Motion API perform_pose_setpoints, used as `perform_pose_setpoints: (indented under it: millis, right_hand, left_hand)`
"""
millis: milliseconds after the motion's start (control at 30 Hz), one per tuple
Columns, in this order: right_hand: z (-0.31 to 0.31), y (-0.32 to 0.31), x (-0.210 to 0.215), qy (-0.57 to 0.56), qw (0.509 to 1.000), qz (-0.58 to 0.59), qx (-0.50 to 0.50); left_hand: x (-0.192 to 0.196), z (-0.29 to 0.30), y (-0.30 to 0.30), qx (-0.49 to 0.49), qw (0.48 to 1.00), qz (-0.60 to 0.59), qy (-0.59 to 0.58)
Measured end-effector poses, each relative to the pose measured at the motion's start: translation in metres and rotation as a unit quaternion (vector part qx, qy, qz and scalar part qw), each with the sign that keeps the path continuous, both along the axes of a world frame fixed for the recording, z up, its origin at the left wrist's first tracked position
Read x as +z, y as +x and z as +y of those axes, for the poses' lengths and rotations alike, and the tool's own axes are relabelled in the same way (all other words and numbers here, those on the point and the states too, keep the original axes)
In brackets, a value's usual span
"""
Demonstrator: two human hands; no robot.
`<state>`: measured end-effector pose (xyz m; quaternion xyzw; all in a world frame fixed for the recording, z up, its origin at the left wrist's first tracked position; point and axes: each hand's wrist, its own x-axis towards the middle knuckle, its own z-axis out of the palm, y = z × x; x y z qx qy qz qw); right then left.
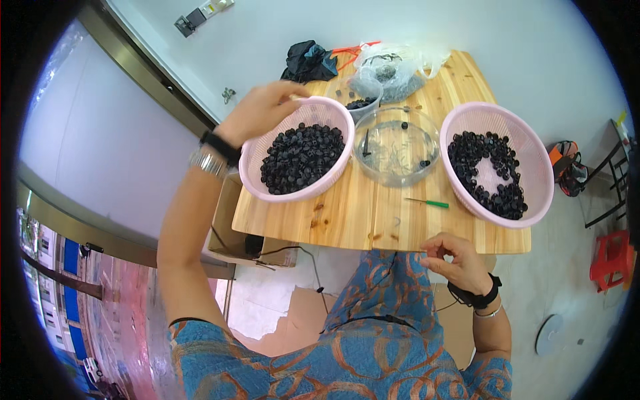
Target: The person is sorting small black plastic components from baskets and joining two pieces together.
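Observation:
My left hand (267,110) reaches over the far left rim of a pink plastic basket (252,170) with its fingers stretched out, slightly blurred; nothing shows in them. Small black plastic caps (303,157) fill much of this basket. My right hand (460,261) hovers off the table's front edge. Its fingers are half bent, thumb and forefinger a little apart, with nothing visible between them. Nearest to it on the wooden table (333,230) lies a small screwdriver (437,204) with a green handle. Further right, a second pink basket (537,160) holds more black caps (507,200).
Between the baskets stands a round clear tray (397,180) with thin pieces and a few black parts. Behind it are a clear tub (337,88) of black pieces, a plastic bag (403,63) and a black bag (307,60). A cardboard box (227,230) sits below left, a red stool (610,257) right.

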<state>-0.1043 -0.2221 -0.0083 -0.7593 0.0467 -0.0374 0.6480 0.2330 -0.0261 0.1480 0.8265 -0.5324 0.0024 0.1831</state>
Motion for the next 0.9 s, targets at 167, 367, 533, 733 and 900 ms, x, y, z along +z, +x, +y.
perform_pose_setpoints:
  millis: [167, 367, 533, 733, 900]
  right_hand:
    - [-0.005, 0.006, -0.007, -0.009, 0.999, -0.029, 0.011]
    - [-0.014, 0.002, -0.013, -0.031, 0.998, -0.048, 0.005]
    - [-0.022, 0.002, -0.012, -0.019, 1.000, 0.022, -0.012]
    - [-0.030, 0.013, -0.020, -0.080, 0.995, -0.053, 0.003]
    - [-0.029, 0.019, -0.017, -0.090, 0.995, -0.038, 0.021]
  left_hand:
    - [-0.013, -0.115, 0.071, -0.094, 0.984, -0.087, 0.124]
    - [-0.111, -0.192, 0.143, 0.027, 0.915, -0.151, 0.373]
    - [-0.147, -0.193, 0.153, 0.000, 0.926, -0.172, 0.337]
    - [-0.134, -0.201, 0.127, 0.029, 0.913, -0.128, 0.387]
    - [-0.155, -0.194, 0.148, 0.027, 0.937, -0.155, 0.311]
